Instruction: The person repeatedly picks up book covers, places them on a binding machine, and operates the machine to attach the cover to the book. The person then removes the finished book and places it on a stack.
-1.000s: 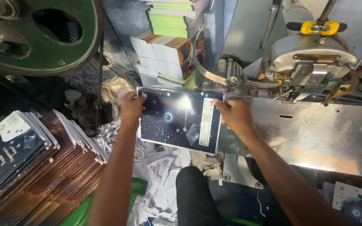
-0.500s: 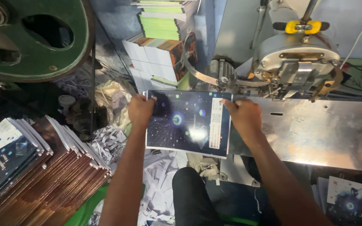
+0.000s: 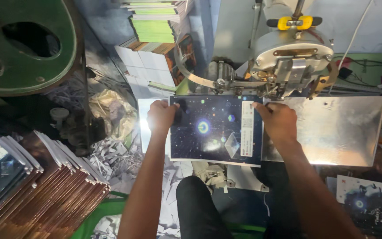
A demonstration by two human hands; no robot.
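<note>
Both hands hold the dark booklet (image 3: 213,130) flat, left hand (image 3: 161,116) and right hand (image 3: 279,121) gripping its side edges, top edge under the machine (image 3: 284,66).

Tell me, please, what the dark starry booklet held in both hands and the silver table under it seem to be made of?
The dark starry booklet looks like glossy coated paper or card: it shows bright glare and a thin pale edge. The silver table looks like bare sheet metal, dull and brushed, with soft reflections. The left hand and right hand grip the booklet's sides.
</note>
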